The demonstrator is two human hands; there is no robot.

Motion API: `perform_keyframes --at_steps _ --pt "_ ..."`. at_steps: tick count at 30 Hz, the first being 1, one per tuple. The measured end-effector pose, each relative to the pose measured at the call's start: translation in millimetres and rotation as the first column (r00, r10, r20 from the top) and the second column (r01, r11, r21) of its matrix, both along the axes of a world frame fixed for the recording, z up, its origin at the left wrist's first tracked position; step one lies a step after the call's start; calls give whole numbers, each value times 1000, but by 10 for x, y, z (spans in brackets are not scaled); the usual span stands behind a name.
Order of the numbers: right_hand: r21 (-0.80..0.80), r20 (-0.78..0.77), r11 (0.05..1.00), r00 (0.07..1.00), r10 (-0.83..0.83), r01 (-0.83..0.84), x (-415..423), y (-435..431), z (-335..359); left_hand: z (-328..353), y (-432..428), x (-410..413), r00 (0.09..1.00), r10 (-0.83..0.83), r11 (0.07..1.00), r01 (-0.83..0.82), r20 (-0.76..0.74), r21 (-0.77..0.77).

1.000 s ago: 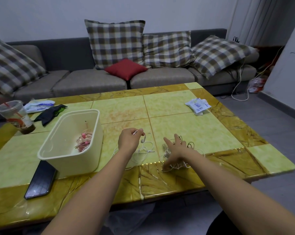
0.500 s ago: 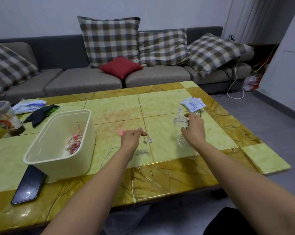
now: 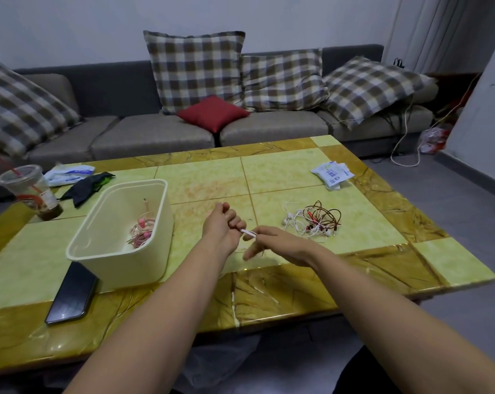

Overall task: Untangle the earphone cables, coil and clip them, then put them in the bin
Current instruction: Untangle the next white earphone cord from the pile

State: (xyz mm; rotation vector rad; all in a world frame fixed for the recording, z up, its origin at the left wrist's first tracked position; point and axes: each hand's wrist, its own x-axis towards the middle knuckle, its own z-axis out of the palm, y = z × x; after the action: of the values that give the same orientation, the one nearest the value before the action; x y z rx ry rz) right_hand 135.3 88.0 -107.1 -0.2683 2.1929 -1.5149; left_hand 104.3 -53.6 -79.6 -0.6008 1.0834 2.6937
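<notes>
Cords this thin should handle light, limp and snag-prone; take them near a bud or plug. Left hand (image 3: 223,226) and right hand (image 3: 273,243) both pinch a small white earphone piece (image 3: 248,232) over the yellow tiled worktop (image 3: 206,180); the white-red-brown cable tangle (image 3: 314,221) lies just right.

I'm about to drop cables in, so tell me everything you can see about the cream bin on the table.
The bin is a cream, plastic-looking rectangular tub with rounded corners and a rolled rim, open-topped. It stands upright on the table, left of centre, and holds coiled pink earphones near its right wall. A dark phone lies at its near left corner. Neither the left hand nor the right hand touches it.
</notes>
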Motion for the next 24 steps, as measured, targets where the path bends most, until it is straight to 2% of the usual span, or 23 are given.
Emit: perform_keyframes --at_steps 2,4,6,7,9,10,12,13,14,16,18,21,24 --pt "-103 3 994 999 -32 32 42 10 -67 21 -114 31 998 68 997 -68 -7 22" --pt "-206 -3 963 984 -178 174 58 47 -93 -10 -258 85 992 127 992 -127 5 -27" --pt "-239 -20 931 957 -288 275 68 83 -65 -103 -395 150 995 87 965 -72 48 -253" --pt "-215 -50 931 949 -310 293 77 81 -42 -147 -450 208 995 31 918 10 97 -395" --pt "-113 -126 948 943 -309 296 85 58 -2 -258 -520 287 976 -80 777 187 201 -601" --pt "-58 -158 957 944 -291 286 94 24 24 -300 -540 324 973 -108 682 223 205 -697" --pt "36 -208 969 951 -230 243 116 -45 55 -368 -538 367 987 -139 396 129 79 -909" --pt "79 -231 975 955 -186 209 136 -83 59 -367 -516 417 981 -195 280 34 -23 -959" --pt "113 -250 978 958 -141 174 152 -120 67 -353 -475 451 948 -296 220 -56 -121 -974" --pt "137 -267 983 961 -79 119 198 -183 71 -314 -382 518 851 -489 249 -72 -190 -966" --pt "124 -280 987 958 -63 101 240 -211 67 -302 -305 587 795 -591 265 33 -135 -964" --pt "55 -227 984 962 -152 168 282 -141 74 -391 -308 650 817 -564 202 -6 -121 -979" --pt "0 -115 981 975 -192 193 296 6 63 -474 -364 688 895 -392 267 -112 -214 -957"
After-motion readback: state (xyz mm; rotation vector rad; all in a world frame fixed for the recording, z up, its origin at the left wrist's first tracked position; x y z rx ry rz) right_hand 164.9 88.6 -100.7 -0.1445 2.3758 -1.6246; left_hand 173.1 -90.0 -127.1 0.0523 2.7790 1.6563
